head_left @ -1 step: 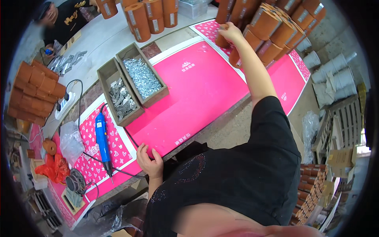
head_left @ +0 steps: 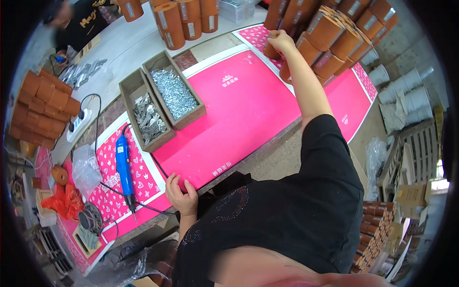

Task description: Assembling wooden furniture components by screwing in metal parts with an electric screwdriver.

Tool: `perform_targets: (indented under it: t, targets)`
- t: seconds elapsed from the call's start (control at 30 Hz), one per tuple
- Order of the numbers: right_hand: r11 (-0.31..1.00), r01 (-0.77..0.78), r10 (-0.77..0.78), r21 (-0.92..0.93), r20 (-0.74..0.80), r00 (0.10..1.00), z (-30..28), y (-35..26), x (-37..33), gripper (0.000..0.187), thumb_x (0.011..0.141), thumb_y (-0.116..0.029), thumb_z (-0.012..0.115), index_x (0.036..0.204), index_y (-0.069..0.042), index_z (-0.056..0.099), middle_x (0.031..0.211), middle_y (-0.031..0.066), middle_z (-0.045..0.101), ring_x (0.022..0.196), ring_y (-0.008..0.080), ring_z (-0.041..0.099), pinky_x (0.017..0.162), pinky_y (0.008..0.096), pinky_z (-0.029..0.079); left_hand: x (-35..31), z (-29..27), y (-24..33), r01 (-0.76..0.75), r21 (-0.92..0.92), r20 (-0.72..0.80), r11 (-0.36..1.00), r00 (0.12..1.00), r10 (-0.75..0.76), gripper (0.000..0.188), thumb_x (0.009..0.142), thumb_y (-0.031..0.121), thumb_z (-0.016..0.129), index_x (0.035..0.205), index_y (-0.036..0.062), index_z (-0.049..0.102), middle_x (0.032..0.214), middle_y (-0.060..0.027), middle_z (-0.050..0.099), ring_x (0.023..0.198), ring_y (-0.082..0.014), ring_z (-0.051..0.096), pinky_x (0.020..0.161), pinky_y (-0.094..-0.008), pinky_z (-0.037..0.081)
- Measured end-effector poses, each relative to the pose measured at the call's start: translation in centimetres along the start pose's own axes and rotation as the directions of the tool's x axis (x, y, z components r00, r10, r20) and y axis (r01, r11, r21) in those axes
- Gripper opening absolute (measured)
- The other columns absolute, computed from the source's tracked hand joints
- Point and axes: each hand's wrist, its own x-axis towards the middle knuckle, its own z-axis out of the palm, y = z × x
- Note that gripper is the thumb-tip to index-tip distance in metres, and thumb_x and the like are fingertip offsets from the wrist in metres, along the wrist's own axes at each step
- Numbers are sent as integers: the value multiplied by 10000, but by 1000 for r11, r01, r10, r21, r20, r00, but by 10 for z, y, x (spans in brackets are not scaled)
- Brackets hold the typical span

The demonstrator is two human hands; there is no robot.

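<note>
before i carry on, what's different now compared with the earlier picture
Hardly anything: the whole view has shifted very slightly, and nothing has visibly been taken hold of or let go. The right hand keeps its grip on a brown cylinder; the left hand stays at the near edge of the pink mat. The blue electric screwdriver and wooden boxes stay put.

Stretches the right arm (head_left: 311,93) nearly straight across the table (head_left: 253,105), with the right hand (head_left: 281,42) out near the far edge, back upward, bent at the fingers; too small to tell how firmly closed. Rests the left hand (head_left: 185,197) at the near edge, fingers loosely curled, thumb set apart. Tucks the left forearm (head_left: 187,224) close beside the torso (head_left: 287,205), mostly hidden.
</note>
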Motion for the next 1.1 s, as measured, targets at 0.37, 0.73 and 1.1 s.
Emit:
perform_targets:
  t: [0.37, 0.73, 1.1]
  targets:
    - [982, -15, -27, -189, -215, 976, 58, 12, 9, 513, 798, -323, 600, 1234, -128, 412, 1069, 207, 597, 1023, 351, 571, 871, 434, 439, -2, -5, 4, 8, 49, -13, 999, 1000, -7, 228, 712, 75, 606, 926, 13, 559, 1016, -147, 568, 941, -312, 544, 807, -386, 411]
    - [716, 596, -675, 363, 145, 723, 13, -12, -236, 411, 747, -111, 695, 1119, -104, 519, 855, 157, 643, 795, 261, 650, 661, 326, 505, 0, -7, -2, -12, -85, -67, 996, 998, 6, 361, 712, 110, 646, 1039, 17, 526, 1086, -161, 541, 1005, -336, 517, 847, -407, 395]
    - [410, 798, -905, 441, 307, 294, 78, -5, -364, 429, 733, -112, 662, 1132, -131, 506, 776, 148, 626, 709, 323, 624, 607, 399, 499, 34, -34, 45, -99, -461, 139, 882, 973, 182, 732, 602, 263, 807, 1217, 59, 467, 1293, -171, 408, 1187, -320, 416, 976, -405, 358]
